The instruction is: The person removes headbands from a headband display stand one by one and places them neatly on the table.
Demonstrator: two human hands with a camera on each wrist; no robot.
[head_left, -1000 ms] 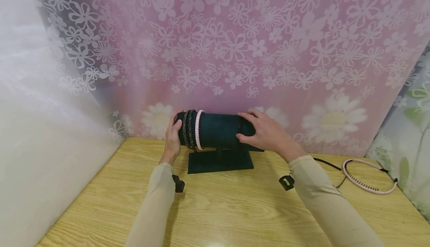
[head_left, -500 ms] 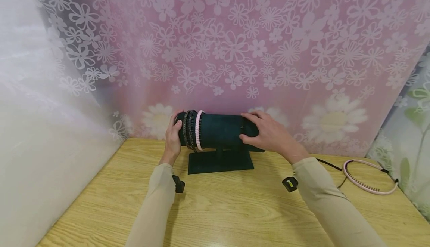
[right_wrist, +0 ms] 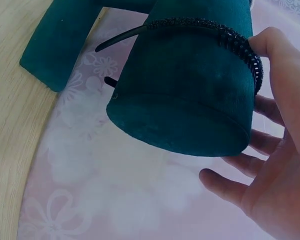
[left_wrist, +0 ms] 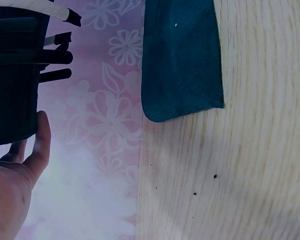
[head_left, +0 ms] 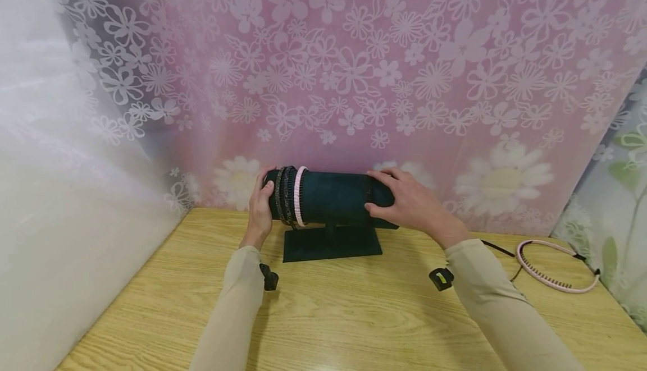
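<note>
A dark green padded headband stand [head_left: 333, 197], a horizontal roll on a flat base, stands against the pink backdrop. My left hand [head_left: 259, 208] grips the roll's left end, thumb in front. Beside it on the roll sit dark beaded headbands [head_left: 285, 197] and a pink one [head_left: 297, 197] with comb teeth. Toward the right end, my right hand [head_left: 411, 202] holds a black beaded headband [right_wrist: 205, 22] at its top, thumb on the beads and fingers behind the roll. This band straddles the roll, its two tips sticking out past the far side in the right wrist view.
At the table's right lie a pink toothed headband [head_left: 553, 287] and a black one [head_left: 497, 247], partly hidden behind the right forearm. A flowered curtain [head_left: 354, 79] hangs right behind the stand. The wood table [head_left: 333, 315] stretches in front.
My right hand has slid the black beaded headband a little to the right along the roll. The left hand keeps its grip on the left end, and the stand stays put.
</note>
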